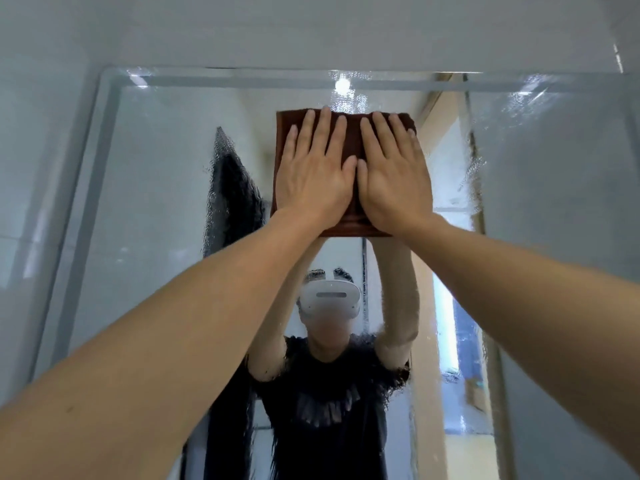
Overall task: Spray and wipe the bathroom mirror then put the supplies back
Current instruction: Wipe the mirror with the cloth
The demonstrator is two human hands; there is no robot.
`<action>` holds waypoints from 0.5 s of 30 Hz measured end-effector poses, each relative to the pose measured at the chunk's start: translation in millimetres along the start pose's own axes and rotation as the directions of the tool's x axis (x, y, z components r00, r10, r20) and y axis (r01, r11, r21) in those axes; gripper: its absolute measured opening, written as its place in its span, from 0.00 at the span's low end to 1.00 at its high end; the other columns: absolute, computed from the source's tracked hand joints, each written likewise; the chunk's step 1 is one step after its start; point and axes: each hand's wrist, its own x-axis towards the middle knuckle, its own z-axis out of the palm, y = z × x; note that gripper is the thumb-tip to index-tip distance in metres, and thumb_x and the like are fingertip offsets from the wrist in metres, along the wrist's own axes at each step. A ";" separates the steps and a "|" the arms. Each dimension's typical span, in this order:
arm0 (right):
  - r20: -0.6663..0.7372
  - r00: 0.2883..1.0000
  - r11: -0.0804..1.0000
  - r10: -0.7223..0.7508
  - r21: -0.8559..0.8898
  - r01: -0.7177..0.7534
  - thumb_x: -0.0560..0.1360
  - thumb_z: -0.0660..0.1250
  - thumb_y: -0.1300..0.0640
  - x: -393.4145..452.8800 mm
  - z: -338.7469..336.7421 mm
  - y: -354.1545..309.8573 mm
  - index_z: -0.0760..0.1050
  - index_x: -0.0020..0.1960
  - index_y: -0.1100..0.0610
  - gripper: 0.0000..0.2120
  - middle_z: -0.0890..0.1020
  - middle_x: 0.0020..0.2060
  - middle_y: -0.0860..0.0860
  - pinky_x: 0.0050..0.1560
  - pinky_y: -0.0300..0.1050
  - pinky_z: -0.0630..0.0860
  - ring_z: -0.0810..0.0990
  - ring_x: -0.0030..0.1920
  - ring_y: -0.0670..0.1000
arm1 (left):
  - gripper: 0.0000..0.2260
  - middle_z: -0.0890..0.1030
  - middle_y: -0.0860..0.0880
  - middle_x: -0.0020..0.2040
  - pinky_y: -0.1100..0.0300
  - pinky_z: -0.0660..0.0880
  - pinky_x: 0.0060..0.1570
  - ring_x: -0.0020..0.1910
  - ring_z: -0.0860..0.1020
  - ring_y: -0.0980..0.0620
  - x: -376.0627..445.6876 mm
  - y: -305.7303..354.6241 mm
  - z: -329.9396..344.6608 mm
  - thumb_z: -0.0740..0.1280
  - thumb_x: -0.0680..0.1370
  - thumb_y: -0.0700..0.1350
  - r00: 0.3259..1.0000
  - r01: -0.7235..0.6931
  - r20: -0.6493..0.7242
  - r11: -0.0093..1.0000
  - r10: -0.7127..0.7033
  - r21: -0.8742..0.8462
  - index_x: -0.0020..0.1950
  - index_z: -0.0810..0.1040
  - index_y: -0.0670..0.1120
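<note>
Mirror (156, 209) glass, wet with droplets, carried our folded brown cloth (349, 140) high up near its top edge, about midway between the side edges. We had our left hand (313, 178) and right hand (393, 181) side by side, thumbs touching, fingers straight and flat, pressing the cloth against the glass without gripping it.

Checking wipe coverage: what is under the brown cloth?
The brown cloth lies flat on the mirror, pressed by left hand and right hand. The glass beneath is hidden.
</note>
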 end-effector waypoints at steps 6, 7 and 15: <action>0.037 0.999 0.999 -0.014 -0.030 0.015 0.83 0.48 0.50 56.7 0.9 8.5 0.51 0.81 0.58 0.29 0.54 0.81 0.56 0.80 0.52 0.43 0.48 0.81 0.55 | 0.27 0.49 0.46 0.83 0.50 0.42 0.80 0.82 0.45 0.48 55.5 -10.9 -2.4 0.47 0.85 0.54 1.000 0.012 0.000 1.000 -0.012 0.017 0.83 0.50 0.48; 0.040 0.999 0.999 -0.020 -0.027 0.021 0.83 0.48 0.50 63.9 0.6 9.6 0.51 0.81 0.58 0.29 0.53 0.81 0.56 0.80 0.52 0.43 0.48 0.81 0.55 | 0.27 0.49 0.47 0.83 0.50 0.42 0.80 0.82 0.45 0.48 62.7 -12.3 -2.5 0.47 0.85 0.55 1.000 0.016 0.000 1.000 -0.016 0.022 0.83 0.50 0.48; 0.060 0.997 0.998 -0.055 0.002 0.055 0.82 0.47 0.49 101.1 2.5 16.8 0.51 0.81 0.58 0.29 0.54 0.81 0.56 0.80 0.53 0.44 0.48 0.81 0.55 | 0.26 0.49 0.47 0.83 0.48 0.43 0.80 0.82 0.46 0.46 98.1 -21.6 -5.2 0.47 0.84 0.55 1.000 0.014 -0.012 1.000 -0.014 0.010 0.82 0.50 0.53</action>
